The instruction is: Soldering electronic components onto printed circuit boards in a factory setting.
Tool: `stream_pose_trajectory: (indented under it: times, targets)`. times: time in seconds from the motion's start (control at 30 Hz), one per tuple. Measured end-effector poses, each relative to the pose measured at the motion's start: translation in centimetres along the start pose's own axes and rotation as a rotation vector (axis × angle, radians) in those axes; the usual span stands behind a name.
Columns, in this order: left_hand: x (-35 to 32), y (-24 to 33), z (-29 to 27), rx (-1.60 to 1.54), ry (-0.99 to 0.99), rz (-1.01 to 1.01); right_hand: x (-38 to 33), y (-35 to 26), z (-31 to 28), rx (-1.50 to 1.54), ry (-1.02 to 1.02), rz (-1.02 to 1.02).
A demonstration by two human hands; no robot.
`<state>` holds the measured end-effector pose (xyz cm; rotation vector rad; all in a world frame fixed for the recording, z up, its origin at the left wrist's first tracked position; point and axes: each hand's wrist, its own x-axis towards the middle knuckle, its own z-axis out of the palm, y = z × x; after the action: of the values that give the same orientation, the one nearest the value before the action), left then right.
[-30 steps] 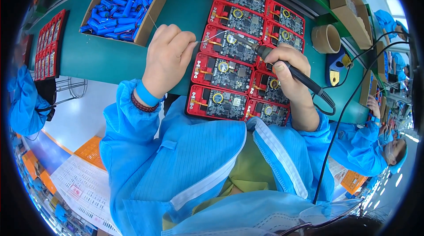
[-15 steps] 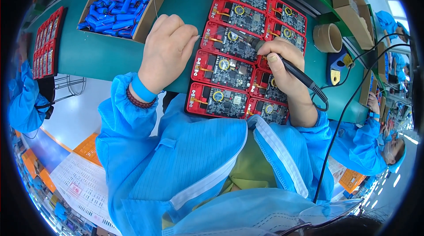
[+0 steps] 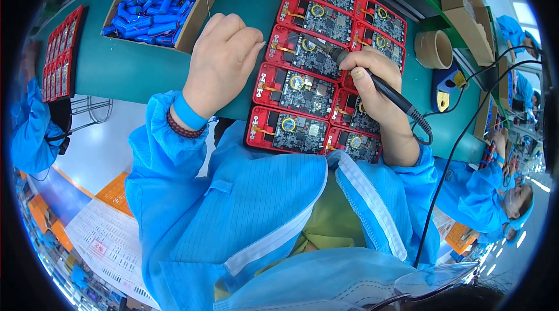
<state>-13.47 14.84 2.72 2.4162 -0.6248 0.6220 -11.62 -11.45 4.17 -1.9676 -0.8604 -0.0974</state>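
My left hand (image 3: 220,69) is closed in a pinch on a thin solder wire (image 3: 207,0). The wire comes down from above, and its short end sticks out past my thumb towards the red cases. My right hand (image 3: 377,81) grips a soldering iron (image 3: 397,99) like a pen. The iron's tip points left, over the middle case of the left column; whether it touches the board is too fine to tell. Two columns of red cases (image 3: 263,83) hold dark circuit boards (image 3: 308,91), each with a yellow-ringed round part. My right hand covers part of the right column.
A cardboard box (image 3: 201,17) of blue wired cylinders (image 3: 152,14) stands behind my left hand. At right are a cardboard ring (image 3: 433,49), a blue-yellow iron stand (image 3: 447,87) and black cables (image 3: 460,136). More red cases (image 3: 60,55) lie far left. Co-workers (image 3: 474,194) sit on both sides.
Both hands keep their grips and hardly move; the whole view shifts slightly. The co-worker at the right has moved an arm, and red cases now show by it.
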Motion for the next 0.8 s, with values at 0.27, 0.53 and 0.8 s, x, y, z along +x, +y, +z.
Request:
stream_pose_trajectory:
  times: [0.27,0.53,0.8]
  targets:
    - [0.20,-0.10,0.10,-0.008,0.007,0.013,0.05,-0.18,-0.08,-0.005,-0.013,0.019]
    - [0.10,0.00,0.07,0.034,-0.029,0.032,-0.12,-0.08,-0.50,0.011,-0.036,0.033]
    - [-0.01,0.21,0.60,-0.014,0.012,0.030,-0.30,-0.71,-0.27,0.008,-0.022,0.031]
